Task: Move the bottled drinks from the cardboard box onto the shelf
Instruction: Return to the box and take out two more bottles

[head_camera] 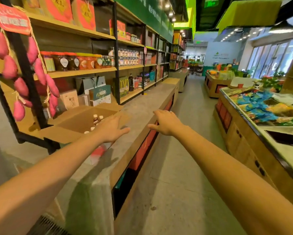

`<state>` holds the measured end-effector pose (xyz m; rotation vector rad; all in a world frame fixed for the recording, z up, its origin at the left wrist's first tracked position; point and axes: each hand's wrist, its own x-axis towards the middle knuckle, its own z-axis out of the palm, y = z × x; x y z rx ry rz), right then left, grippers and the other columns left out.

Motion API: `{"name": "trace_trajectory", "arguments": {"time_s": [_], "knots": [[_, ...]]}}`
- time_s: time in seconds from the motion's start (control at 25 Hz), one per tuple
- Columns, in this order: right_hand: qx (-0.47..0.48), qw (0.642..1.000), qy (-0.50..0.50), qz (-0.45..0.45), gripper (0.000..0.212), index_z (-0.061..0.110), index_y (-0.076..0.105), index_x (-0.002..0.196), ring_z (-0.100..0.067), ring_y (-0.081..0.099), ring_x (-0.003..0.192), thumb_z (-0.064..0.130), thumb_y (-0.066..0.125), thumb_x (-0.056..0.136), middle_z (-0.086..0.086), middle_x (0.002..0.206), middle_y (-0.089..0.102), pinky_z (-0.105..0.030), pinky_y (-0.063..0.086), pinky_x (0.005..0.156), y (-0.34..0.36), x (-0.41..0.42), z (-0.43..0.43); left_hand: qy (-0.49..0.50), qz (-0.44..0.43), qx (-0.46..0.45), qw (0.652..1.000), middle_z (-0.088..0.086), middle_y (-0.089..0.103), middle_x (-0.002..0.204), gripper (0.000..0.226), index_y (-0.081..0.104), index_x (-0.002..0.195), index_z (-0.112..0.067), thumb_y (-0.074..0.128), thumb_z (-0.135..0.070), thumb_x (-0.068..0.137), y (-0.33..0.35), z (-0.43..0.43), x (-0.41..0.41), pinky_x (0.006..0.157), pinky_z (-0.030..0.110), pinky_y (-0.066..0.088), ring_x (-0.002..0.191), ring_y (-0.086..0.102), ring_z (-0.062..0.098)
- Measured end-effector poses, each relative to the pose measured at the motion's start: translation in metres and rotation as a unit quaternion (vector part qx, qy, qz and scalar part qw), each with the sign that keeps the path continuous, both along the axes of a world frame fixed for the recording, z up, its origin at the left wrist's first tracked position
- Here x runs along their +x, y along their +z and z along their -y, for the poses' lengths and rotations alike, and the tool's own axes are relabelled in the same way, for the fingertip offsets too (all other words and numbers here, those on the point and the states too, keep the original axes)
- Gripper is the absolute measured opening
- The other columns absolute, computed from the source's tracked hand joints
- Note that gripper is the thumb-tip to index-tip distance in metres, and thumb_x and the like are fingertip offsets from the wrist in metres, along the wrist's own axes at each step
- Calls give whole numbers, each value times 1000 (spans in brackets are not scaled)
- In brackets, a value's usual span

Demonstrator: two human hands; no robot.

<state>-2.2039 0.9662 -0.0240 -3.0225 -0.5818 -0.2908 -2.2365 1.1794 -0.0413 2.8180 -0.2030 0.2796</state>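
Shelf [84,72]: wooden boards on black uprights, behind the counter's [142,106] back edge.
Cardboard box [78,122]: flaps open, standing at that back edge.
Bottled drinks [95,118]: white-capped, upright inside the box.
Left hand [111,129]: fingers straight and spread, over the box's right flap.
Right hand [166,122]: fingers loosely spread, empty, at the counter's front edge.

Matt brown cardboard box [74,123] left of left hand [111,129], glossy bottles [95,118] inside; smooth matt grey counter [142,106] under the hand; beyond, wood shelf [81,72], black metal posts [116,48].
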Motion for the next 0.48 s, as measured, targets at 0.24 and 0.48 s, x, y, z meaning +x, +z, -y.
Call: {"name": "trace_trajectory", "arguments": {"time_s": [0.24,0.48], "knots": [[-3,995,104,-11,72,9,28,145,-31,37,135,49,52,90,-14,149,36,-43,32,110,-20,141,-78,101,-15,22,995,17,40,145,70,37,139,-3,52,-50,89,-20,-58,112,106,39,34,132,39,32],[-7,990,144,-5,70,11,32,142,-32,39,132,50,53,88,-13,145,42,-45,31,110,-36,287,-159,105,-2,37,994,11,53,131,63,43,133,-14,59,-50,84,-32,-132,232,96,38,41,116,50,29]]}}
